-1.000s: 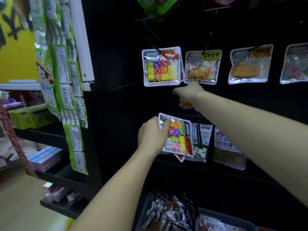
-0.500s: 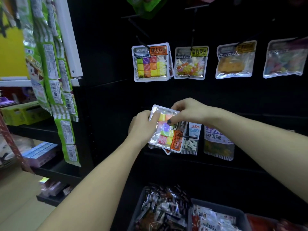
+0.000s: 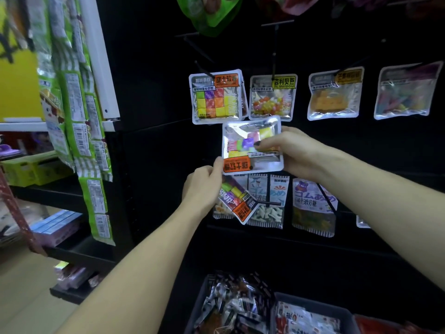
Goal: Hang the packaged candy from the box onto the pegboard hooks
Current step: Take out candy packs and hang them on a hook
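Note:
My right hand (image 3: 292, 150) pinches a silver packet of coloured candy cubes (image 3: 250, 147), held upside down in front of the black pegboard (image 3: 313, 145). It sits just under an identical packet (image 3: 216, 97) hanging on a hook (image 3: 204, 68). My left hand (image 3: 202, 186) grips a second cube packet (image 3: 237, 202) lower down, tilted. Its thumb touches the lower left corner of the upper packet. The box (image 3: 310, 300) with several more packets lies at the bottom.
Other candy packets hang to the right: jelly beans (image 3: 272, 97), an orange one (image 3: 334, 95) and a pale one (image 3: 404, 92). A lower row (image 3: 313, 206) hangs behind my hands. Green packet strips (image 3: 79, 121) dangle at left beside shelves (image 3: 60, 186).
My right hand came down from the pegboard, took one packet off those in my left hand, then raised it and turned it upside down. The left hand stays low with the other packet.

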The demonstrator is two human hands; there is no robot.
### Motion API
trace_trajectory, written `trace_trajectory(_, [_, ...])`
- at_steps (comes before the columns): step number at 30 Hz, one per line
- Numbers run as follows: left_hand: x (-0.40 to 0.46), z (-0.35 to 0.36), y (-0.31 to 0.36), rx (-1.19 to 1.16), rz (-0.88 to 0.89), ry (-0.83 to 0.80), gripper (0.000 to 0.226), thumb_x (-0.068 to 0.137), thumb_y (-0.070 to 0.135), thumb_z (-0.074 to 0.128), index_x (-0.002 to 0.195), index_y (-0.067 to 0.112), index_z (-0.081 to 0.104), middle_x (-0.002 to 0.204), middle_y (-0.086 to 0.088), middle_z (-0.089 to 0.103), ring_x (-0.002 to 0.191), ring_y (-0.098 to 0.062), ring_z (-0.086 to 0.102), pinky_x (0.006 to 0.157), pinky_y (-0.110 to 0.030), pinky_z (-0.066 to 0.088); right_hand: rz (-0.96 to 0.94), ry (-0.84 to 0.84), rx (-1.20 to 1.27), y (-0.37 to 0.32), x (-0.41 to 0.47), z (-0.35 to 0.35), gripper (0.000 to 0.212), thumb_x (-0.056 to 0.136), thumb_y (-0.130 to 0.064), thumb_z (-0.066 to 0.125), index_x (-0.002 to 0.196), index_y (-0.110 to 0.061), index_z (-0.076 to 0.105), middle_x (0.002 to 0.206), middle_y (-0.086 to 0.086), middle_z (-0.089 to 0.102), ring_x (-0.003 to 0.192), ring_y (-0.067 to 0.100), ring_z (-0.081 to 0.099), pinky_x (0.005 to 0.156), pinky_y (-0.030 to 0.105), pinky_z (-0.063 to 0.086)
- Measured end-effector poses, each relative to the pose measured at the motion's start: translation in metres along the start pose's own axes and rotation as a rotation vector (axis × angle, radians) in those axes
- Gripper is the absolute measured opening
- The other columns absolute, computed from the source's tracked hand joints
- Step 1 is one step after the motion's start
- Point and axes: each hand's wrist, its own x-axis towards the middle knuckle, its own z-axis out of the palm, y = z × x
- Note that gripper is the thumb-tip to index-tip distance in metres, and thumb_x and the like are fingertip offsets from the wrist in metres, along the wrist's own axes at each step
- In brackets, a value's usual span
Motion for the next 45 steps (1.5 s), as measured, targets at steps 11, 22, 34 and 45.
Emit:
trace_trajectory(11, [0.0,0.001,0.003,0.053,-0.064,0.087,0.078,0.109,0.056,0.009,0.074,0.023,0.07,0.078,0.005,0.063,0.071,-0.008,0.056,0.077,-0.031,0.038,-0.292,0.052,-0.08,-0.043,0.025,0.068,0.034,0.088,0.004,0.068,0.121,-0.004,0.066,0.119,0.017,0.074,0.113,0.033,0.071,0.103,0.057,0.054])
trace_trajectory(22, [0.001,-0.018,0.014,-0.447,-0.047,-0.016,0.072,0.103,0.07,0.028,0.089,0.016,0.074,0.088,-0.003,0.078,0.091,-0.02,0.073,0.087,-0.036,0.055,-0.088,0.158,0.189,-0.014,0.005,0.063,0.033,0.088,0.01,0.066,0.121,0.004,0.061,0.117,0.023,0.073,0.106,0.037,0.074,0.088,0.05,0.063])
trace_trajectory(34, [-0.014,-0.068,0.026,-0.353,0.192,-0.092,0.014,0.103,0.021,0.065,0.091,0.019,0.072,0.09,0.013,0.079,0.085,-0.002,0.075,0.08,-0.024,0.056,-0.217,0.213,-0.445,-0.01,-0.026,0.011,0.078,0.083,-0.017,0.083,0.15,-0.023,0.044,0.133,0.003,0.062,0.118,0.019,0.062,0.098,0.035,0.049])
trace_trajectory(45, [-0.013,-0.103,0.056,0.314,0.456,-0.193,0.011,0.094,0.037,0.074,0.088,0.028,0.07,0.095,0.014,0.072,0.091,0.002,0.067,0.077,-0.026,0.054,-0.309,-0.143,-0.988,-0.043,-0.03,0.041,0.036,0.084,-0.017,0.081,0.116,-0.012,0.066,0.108,0.011,0.073,0.102,0.029,0.07,0.096,0.054,0.055])
